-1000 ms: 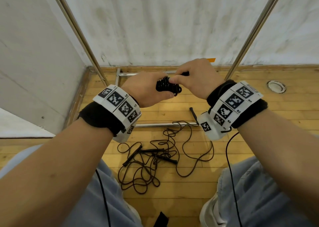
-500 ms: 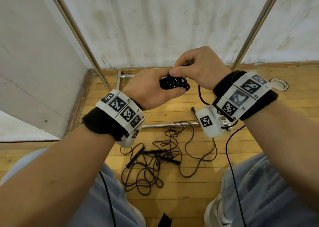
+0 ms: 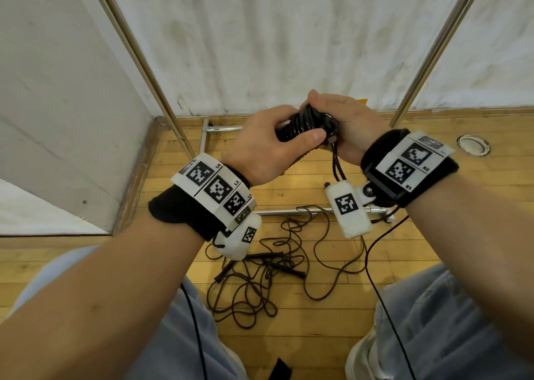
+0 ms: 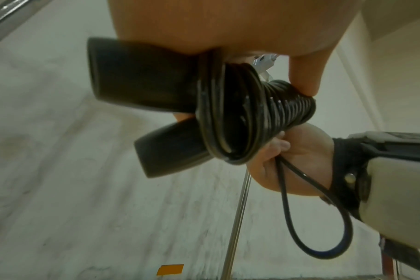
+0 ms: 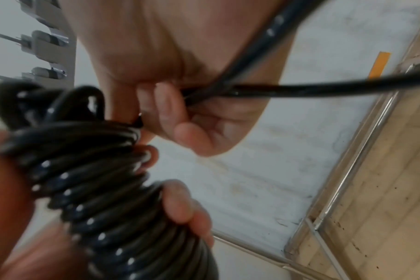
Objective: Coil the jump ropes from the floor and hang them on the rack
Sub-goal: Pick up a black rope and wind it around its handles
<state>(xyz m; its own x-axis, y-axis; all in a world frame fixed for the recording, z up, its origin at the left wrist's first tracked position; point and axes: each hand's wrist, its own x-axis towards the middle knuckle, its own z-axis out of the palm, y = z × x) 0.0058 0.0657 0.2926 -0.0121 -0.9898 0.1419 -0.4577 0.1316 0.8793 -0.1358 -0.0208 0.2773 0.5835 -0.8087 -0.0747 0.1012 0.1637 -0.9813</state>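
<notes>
A black jump rope (image 3: 300,125) is wound tightly round its two handles (image 4: 142,89) into a bundle, held at chest height in front of the wall. My left hand (image 3: 268,145) grips the bundle, thumb pressed on the coils (image 4: 288,106). My right hand (image 3: 346,125) holds the bundle's other end and pinches the rope's last loop (image 5: 228,89), which hangs below as a short loop (image 4: 319,227). Another black jump rope (image 3: 260,275) lies tangled on the wooden floor between my feet.
Two slanted metal rack poles (image 3: 138,62) (image 3: 433,53) rise on either side, with base bars (image 3: 289,212) on the floor. Rack hooks (image 5: 43,43) show in the right wrist view. A round metal floor fitting (image 3: 474,145) sits right. White walls stand behind and at left.
Both hands have risen with the bundle. The right hand has turned palm-up under the bundle's end, and the trailing rope has shortened to a small hanging loop.
</notes>
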